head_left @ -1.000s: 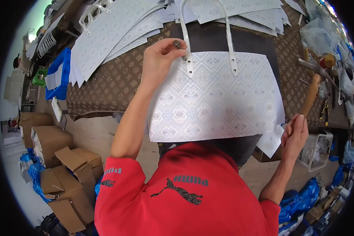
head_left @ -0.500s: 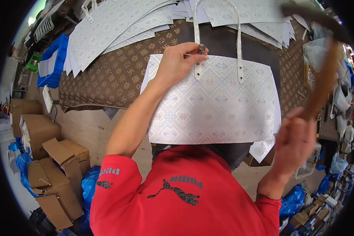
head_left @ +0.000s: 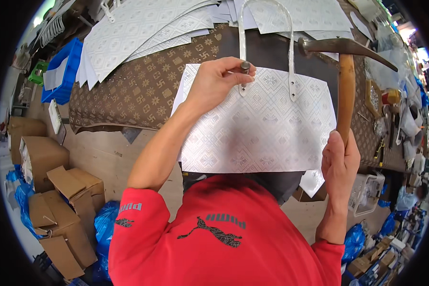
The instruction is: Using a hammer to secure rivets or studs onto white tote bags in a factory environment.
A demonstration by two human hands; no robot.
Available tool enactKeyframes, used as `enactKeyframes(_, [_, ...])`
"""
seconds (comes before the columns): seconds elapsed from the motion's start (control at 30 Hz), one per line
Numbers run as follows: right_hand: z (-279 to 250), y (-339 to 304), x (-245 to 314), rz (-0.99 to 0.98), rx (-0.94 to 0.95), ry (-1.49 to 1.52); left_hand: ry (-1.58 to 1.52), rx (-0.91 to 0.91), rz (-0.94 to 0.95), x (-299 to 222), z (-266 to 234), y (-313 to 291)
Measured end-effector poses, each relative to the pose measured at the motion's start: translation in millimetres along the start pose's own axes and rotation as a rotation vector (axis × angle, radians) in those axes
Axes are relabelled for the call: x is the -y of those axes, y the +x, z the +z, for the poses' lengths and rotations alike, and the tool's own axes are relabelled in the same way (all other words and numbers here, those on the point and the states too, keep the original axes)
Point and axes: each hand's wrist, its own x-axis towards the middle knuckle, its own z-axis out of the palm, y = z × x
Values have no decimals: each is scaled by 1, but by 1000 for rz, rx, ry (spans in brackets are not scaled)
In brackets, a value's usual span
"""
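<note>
A white, silver-patterned bag panel (head_left: 257, 128) lies over the table's near edge. Its looped white strap (head_left: 291, 47) has two ends resting on the panel, with small dark rivets in them. The fingers of my left hand (head_left: 212, 85) pinch a short metal punch (head_left: 245, 66) upright over the strap's left end. Its lower tip is hidden by my fingers. My right hand (head_left: 341, 157) is wrapped round the wooden handle of a hammer (head_left: 346, 90). The hammer's metal head is raised, to the right of the punch and apart from it.
Stacked patterned sheets (head_left: 143, 35) cover the far side of the brown cloth-covered table (head_left: 128, 95). A blue crate (head_left: 64, 71) stands at the left, above open cardboard boxes (head_left: 62, 214). Small tools and bags crowd the right. A white basket (head_left: 367, 193) sits below there.
The hammer has swung leftward, from a blurred position at the far right to nearer the punch. My left hand and the punch have shifted slightly down and right.
</note>
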Motion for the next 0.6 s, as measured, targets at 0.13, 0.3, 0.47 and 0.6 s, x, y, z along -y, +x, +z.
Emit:
enactKeyframes(0.13, [-3,-7,-9,14,-2,-35,56,36,-17,8,3,1])
enactKeyframes(0.3, [3,-17,2,-49,9,-176,157,16,50,14,3,-3])
enactKeyframes(0.47, [11,-23,-1,-412,-104,-110,174,-6,103,17,6,-5])
enactKeyframes(0.6, [17,-2,-19,-527,18,-459,183,7,80,15,6,-8])
